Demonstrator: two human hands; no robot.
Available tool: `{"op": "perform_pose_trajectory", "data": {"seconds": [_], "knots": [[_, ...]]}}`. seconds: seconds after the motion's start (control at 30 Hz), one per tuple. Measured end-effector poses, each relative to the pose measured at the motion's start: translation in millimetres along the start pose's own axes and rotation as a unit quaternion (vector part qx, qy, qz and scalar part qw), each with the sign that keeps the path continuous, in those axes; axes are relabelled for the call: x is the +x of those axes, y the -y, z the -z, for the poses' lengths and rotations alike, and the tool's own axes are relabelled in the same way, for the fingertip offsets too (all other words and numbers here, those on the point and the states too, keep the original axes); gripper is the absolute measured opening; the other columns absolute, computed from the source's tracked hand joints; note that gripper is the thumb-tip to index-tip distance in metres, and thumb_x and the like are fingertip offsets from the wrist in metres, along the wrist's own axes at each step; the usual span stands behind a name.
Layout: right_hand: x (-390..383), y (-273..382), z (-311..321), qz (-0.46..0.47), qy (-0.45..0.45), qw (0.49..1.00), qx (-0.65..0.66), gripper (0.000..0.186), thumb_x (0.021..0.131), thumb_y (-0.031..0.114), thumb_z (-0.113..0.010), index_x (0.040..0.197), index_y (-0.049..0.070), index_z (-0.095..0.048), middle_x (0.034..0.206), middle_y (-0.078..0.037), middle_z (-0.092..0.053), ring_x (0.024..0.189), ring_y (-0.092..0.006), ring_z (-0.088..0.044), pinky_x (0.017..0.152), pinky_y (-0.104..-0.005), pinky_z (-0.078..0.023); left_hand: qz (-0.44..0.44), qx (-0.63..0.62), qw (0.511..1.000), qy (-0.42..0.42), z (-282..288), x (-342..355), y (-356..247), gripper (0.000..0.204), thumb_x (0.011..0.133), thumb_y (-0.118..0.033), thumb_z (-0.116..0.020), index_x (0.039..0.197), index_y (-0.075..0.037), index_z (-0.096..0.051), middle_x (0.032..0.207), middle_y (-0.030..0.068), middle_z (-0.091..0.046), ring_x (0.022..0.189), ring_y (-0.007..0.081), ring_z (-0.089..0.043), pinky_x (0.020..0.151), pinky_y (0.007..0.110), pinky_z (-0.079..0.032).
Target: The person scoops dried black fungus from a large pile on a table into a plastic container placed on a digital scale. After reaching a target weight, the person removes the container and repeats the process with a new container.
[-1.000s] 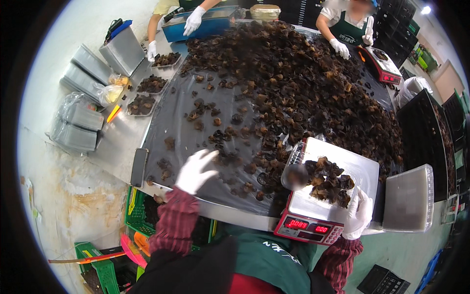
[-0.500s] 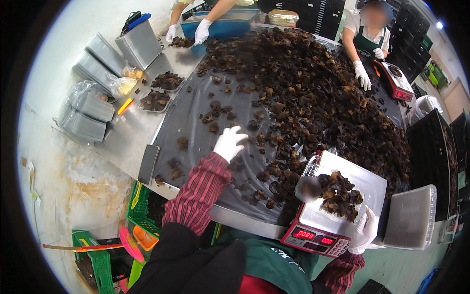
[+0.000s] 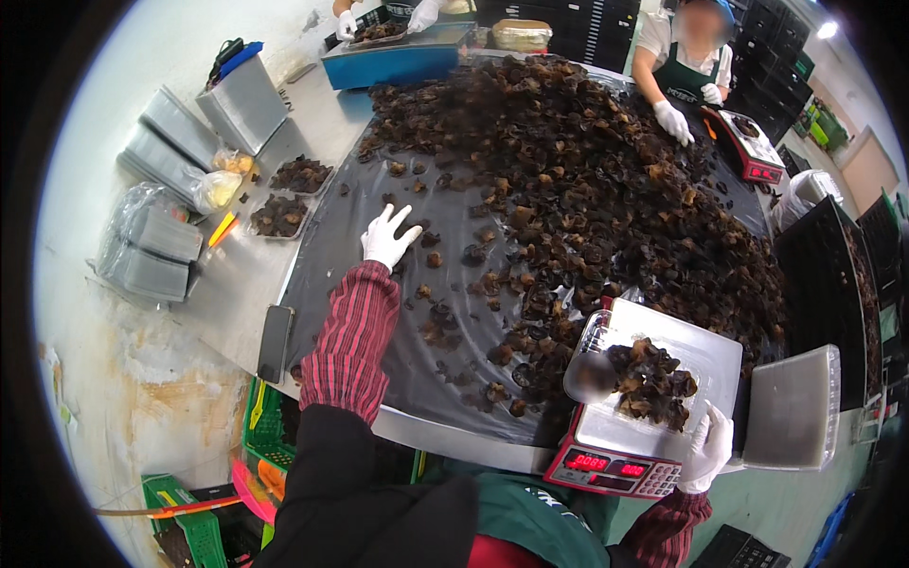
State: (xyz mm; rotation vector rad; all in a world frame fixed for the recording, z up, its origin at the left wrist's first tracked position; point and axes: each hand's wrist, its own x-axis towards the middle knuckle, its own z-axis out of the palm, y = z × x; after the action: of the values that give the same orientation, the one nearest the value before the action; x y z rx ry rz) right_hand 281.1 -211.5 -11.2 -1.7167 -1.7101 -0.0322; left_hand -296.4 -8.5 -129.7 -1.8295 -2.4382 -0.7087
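Note:
My left hand (image 3: 386,237), in a white glove, hovers over or touches the dark sheet near a few loose black wood ear mushroom pieces; its fingers are spread with nothing visible in them. At the lower right my right hand (image 3: 708,450), also gloved, rests against the right edge of a red scale (image 3: 615,464), fingers extended. On the scale's metal plate (image 3: 705,346) lies a small heap of wood ear mushrooms (image 3: 653,383), seemingly in a clear tray. A round, blurred patch covers part of the plate's left side. The large mushroom pile (image 3: 606,189) spreads across the table's middle and right.
Two filled clear trays (image 3: 279,216) stand at the left, by an orange-yellow tool (image 3: 222,229) and stacked plastic trays (image 3: 161,251). A phone (image 3: 276,343) lies at the table edge. Another stack of trays (image 3: 793,407) stands right of the scale. Two co-workers are across the table.
My left hand has moved left and farther away over the sheet. My right hand stays at the scale. The far co-worker's hands have lifted a tray of mushrooms above the blue bin.

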Motion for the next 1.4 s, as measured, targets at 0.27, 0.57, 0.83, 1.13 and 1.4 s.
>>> {"op": "perform_pose_trajectory", "data": {"seconds": [0.27,0.57,0.83,1.13,1.4], "knots": [[4.1,4.1,2.1,0.046,-0.019,0.997,-0.054,0.020,0.089,0.005,-0.058,0.107,0.003,-0.064,0.085,-0.014,-0.061,0.071,-0.0284,-0.059,0.066,-0.0363,-0.048,-0.197,0.027,0.978,-0.069,-16.0,-32.2,-1.9,0.023,0.080,-0.027,-0.068,0.098,-0.014,-0.069,0.103,0.0077,-0.062,0.094,0.0290,-0.059,0.082,0.039,-0.049],[-4.6,-4.6,-3.5,-0.040,0.009,0.998,-0.041,0.021,0.089,0.011,-0.061,0.108,0.005,-0.063,0.090,-0.016,-0.063,0.076,-0.0310,-0.063,0.068,-0.0393,-0.049,-0.205,-0.298,0.931,-0.038,29.4,-51.6,-113.0,0.006,0.078,-0.005,-0.069,0.082,-0.001,-0.065,0.086,0.0086,-0.067,0.080,0.0209,-0.065,0.074,0.029,-0.050],[3.8,-15.9,-21.3,0.032,-0.041,0.997,-0.056,0.020,0.088,0.007,-0.062,0.107,0.003,-0.064,0.084,-0.013,-0.060,0.067,-0.0254,-0.058,0.061,-0.0339,-0.047,-0.617,-0.266,0.740,0.036,62.2,-136.8,-300.9,0.021,0.072,-0.024,-0.073,0.088,-0.012,-0.066,0.117,0.0041,-0.062,0.105,0.0259,-0.059,0.088,0.039,-0.049],[7.0,-15.1,-29.5,0.034,-0.025,0.997,-0.059,0.021,0.087,0.009,-0.063,0.108,0.008,-0.063,0.085,-0.014,-0.062,0.073,-0.0310,-0.063,0.065,-0.0375,-0.050,-0.609,-0.207,0.752,0.142,59.3,-156.7,-333.0,0.066,0.070,-0.041,-0.072,0.132,-0.030,-0.053,0.144,0.0087,-0.040,0.129,0.0328,-0.037,0.106,0.054,-0.031],[9.5,-7.7,-19.3,-0.010,-0.086,0.992,-0.092,0.022,0.091,0.012,-0.058,0.110,0.004,-0.063,0.086,-0.013,-0.059,0.074,-0.0288,-0.060,0.067,-0.0381,-0.048,-0.472,-0.428,0.764,0.097,63.0,-120.7,-322.8,0.045,0.078,-0.033,-0.071,0.116,-0.010,-0.064,0.117,0.0158,-0.061,0.112,0.0312,-0.055,0.098,0.040,-0.043]]}}
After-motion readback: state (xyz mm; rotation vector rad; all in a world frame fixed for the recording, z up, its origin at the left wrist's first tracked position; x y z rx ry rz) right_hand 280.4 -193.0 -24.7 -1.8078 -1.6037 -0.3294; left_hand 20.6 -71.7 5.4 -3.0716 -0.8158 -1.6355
